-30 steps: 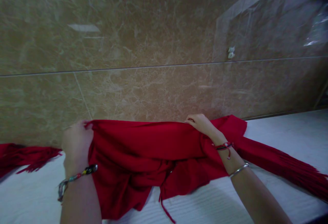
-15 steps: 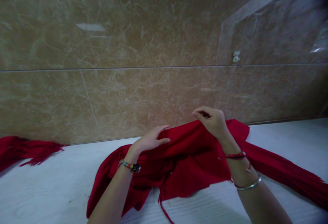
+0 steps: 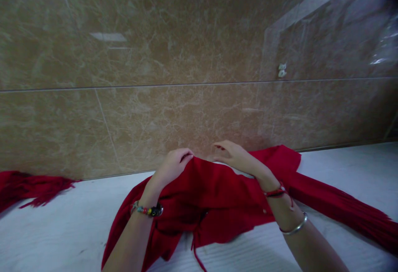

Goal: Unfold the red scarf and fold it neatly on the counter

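A red fringed cloth (image 3: 217, 197) lies bunched on a white surface (image 3: 342, 168) against a marble wall. My left hand (image 3: 172, 166) is closed in a pinch on the cloth's upper edge near the wall. Just to its right, my right hand (image 3: 233, 156) is curled around the same edge, fingers pointing left. A beaded bracelet circles my left wrist; red cords and a silver bangle circle my right wrist.
A brown marble-tiled wall (image 3: 186, 77) rises directly behind the surface. One fringed end of red cloth (image 3: 34, 185) lies at the far left, and another fringed length (image 3: 348, 214) trails off to the right. A small white fitting (image 3: 282, 70) is on the wall.
My left hand let go at the far left and came in to the middle. Both hands now grip the cloth's upper edge close together, and the cloth has bunched up.
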The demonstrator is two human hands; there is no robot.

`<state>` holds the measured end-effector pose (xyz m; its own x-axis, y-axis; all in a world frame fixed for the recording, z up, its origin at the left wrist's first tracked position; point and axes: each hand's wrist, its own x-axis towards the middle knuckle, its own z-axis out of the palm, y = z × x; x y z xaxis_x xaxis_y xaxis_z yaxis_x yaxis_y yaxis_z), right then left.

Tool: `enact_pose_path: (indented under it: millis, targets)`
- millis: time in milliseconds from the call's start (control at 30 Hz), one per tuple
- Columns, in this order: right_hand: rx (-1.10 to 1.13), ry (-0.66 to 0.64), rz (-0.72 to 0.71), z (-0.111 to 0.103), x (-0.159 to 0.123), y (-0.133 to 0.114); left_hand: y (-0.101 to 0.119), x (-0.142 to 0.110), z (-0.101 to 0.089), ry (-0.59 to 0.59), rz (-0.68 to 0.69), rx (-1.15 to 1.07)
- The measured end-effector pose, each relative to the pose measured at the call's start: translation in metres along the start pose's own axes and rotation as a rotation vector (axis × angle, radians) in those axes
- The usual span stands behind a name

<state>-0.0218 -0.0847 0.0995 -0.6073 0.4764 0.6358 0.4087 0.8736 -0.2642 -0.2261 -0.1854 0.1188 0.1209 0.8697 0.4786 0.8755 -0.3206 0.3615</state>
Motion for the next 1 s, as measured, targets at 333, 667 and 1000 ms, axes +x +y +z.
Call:
enact_pose_path:
  millis: [333,667,1000]
  targets:
    - [0.297,-0.184,-0.037,-0.028,-0.003,-0.02,0.012,-0.018,-0.022,-0.382,-0.028,0.006]
    - [-0.057,0.185,0.264,-0.049,-0.011,0.043,0.01,-0.019,-0.031,-0.097,-0.121,0.037]
    - [0.222,-0.031,-0.072,0.023,0.003,-0.047,0.023,-0.016,-0.014,-0.072,-0.024,-0.114]
